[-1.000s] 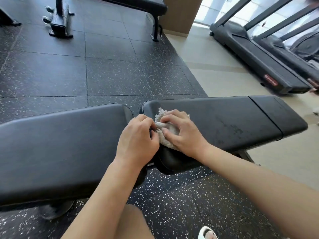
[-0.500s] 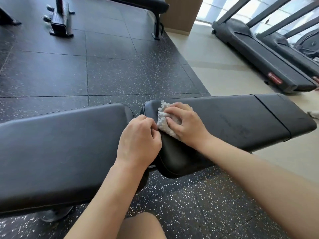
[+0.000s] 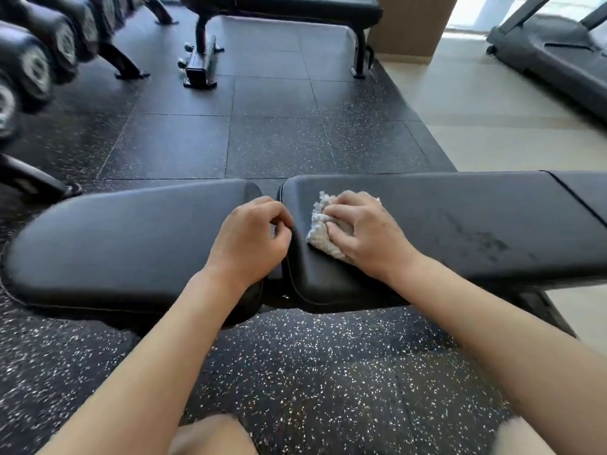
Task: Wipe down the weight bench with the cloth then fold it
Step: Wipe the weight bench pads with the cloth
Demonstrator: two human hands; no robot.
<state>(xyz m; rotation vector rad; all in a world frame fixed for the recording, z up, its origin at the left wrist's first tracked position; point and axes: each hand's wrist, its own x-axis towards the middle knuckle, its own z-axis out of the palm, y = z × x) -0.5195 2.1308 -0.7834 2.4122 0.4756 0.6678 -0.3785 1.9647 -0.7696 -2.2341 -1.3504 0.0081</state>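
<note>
The black weight bench (image 3: 476, 224) runs across the view, with a shorter pad (image 3: 115, 244) on the left and a narrow gap between the two. A crumpled white cloth (image 3: 320, 224) lies on the left end of the long pad. My right hand (image 3: 364, 231) covers it with curled fingers and grips it against the pad. My left hand (image 3: 253, 238) rests over the gap at the short pad's right end, fingers curled, holding nothing that I can see. Faint smears mark the long pad to the right of the cloth.
A second bench (image 3: 282, 14) stands at the back on the speckled rubber floor. Dumbbells on a rack (image 3: 36, 60) line the far left. A treadmill (image 3: 555, 57) sits at the back right on pale flooring. My knees show at the bottom edge.
My left hand has let go of the cloth and sits apart from it over the gap. My right hand still holds the cloth. The camera has tilted up, showing the dumbbell rack.
</note>
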